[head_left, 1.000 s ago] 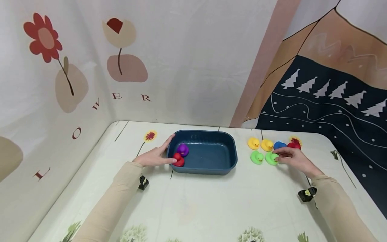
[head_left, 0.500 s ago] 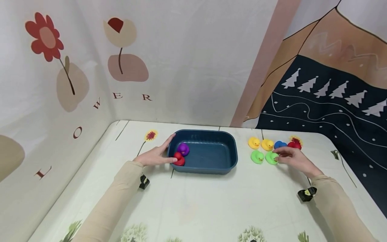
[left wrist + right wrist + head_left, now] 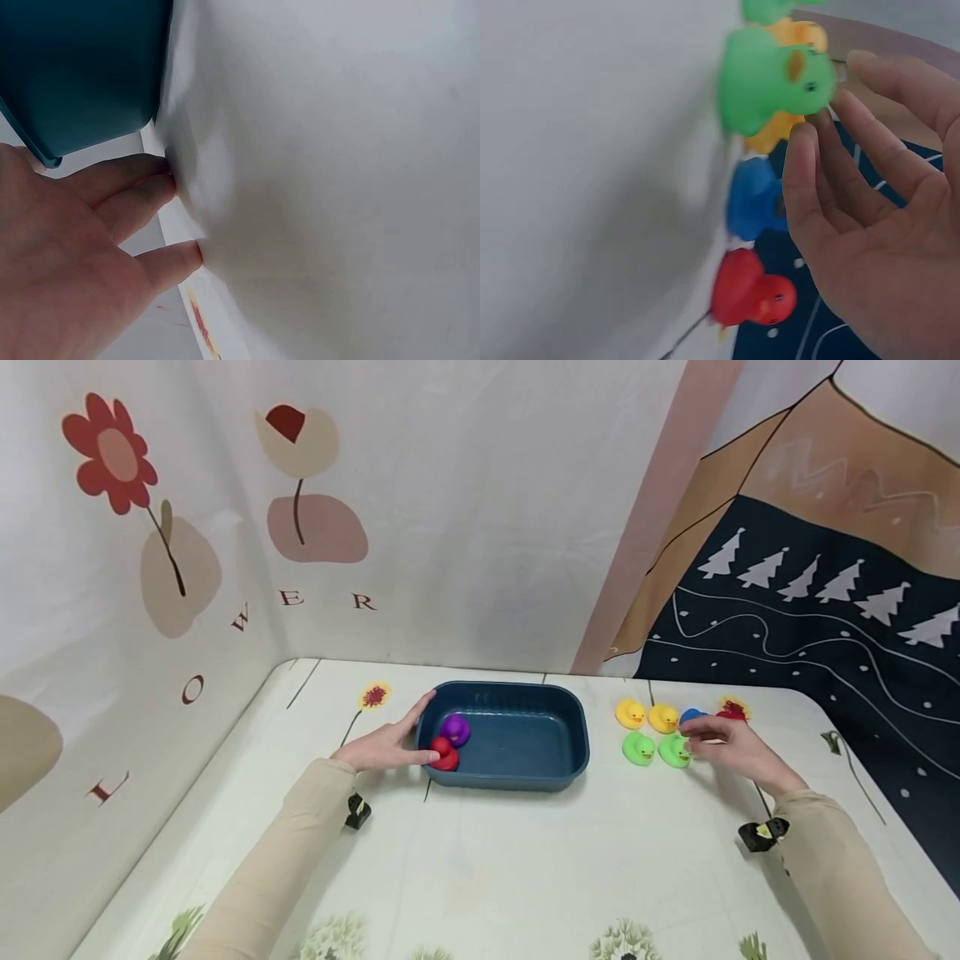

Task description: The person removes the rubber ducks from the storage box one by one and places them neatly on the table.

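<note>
Since the earlier frames, the right hand (image 3: 731, 747) is shifting slightly up and back, now covering part of the blue duck (image 3: 688, 716) and red duck (image 3: 731, 714); its fingers are relaxed, slightly apart, fingertips just beside the green duck (image 3: 672, 750), gripping nothing. The left hand (image 3: 386, 745) is resting open-fingered against the blue tub (image 3: 525, 772), which is holding a purple duck (image 3: 454, 729) and a second red duck (image 3: 444, 754).

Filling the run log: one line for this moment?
left hand steadies blue plastic tub | right hand open by green rubber duck
</note>
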A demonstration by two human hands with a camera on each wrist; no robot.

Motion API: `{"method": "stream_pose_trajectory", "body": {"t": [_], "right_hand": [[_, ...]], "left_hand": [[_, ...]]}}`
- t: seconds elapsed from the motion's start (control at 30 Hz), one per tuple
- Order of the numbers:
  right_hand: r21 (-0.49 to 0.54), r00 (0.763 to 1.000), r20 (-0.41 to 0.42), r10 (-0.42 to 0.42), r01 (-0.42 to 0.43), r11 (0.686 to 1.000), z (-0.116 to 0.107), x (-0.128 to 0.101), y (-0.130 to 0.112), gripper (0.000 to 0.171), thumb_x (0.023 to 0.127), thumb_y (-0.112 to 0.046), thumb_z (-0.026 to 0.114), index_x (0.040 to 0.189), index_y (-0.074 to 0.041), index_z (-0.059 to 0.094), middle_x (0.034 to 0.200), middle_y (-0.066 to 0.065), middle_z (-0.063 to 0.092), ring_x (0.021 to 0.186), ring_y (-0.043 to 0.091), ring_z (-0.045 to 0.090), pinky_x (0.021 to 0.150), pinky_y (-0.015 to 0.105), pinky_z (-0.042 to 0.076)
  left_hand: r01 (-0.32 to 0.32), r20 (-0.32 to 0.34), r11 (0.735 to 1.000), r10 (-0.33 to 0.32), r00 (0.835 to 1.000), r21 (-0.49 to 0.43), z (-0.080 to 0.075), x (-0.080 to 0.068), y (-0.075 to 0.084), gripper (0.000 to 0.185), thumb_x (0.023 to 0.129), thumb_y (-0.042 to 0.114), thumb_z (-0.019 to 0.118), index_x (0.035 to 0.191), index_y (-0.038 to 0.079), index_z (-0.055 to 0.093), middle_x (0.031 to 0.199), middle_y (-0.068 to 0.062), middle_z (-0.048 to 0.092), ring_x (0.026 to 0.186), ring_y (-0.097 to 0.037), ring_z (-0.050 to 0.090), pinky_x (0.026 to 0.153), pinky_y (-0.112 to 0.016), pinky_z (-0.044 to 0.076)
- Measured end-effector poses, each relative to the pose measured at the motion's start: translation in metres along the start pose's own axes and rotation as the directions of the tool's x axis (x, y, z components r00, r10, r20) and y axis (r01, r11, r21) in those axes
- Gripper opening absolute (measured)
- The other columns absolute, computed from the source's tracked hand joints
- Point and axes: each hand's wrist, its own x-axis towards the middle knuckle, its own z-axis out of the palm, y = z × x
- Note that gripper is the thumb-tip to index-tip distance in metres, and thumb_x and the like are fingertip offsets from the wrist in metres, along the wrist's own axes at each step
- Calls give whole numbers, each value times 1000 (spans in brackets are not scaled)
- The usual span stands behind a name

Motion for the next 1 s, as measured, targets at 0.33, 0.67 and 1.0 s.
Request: {"method": "stream_pose_trajectory", "body": {"t": [0.33,0.67,1.0], "right_hand": [[-1,999,-39,-31,31,1000,-6,3,-30,38,94,-16,64,126,5,57,125,22,58,104,25,57,81,15,46],[31,997,-27,-76,77,997,6,4,-51,38,96,-18,63,127,4,58,125,21,58,107,26,57,83,16,46],[76,994,-24,-109,111,991,18,16,-63,37,95,-19,64,124,3,61,125,19,59,109,31,56,84,14,45]], "left_hand": [[-3,-1,1000,3,1000,-5,0,0,-1,102,86,54,65,155,34,-6,158,-20,11,136,-48,26,103,-66,27],[-15,-3,1000,15,1000,-1,0,0,-1,101,86,54,66,155,34,-6,158,-19,11,137,-47,26,103,-64,27],[-15,1,1000,15,1000,-12,0,0,-1,102,86,53,66,155,34,-7,159,-18,8,138,-47,24,104,-64,27]]}}
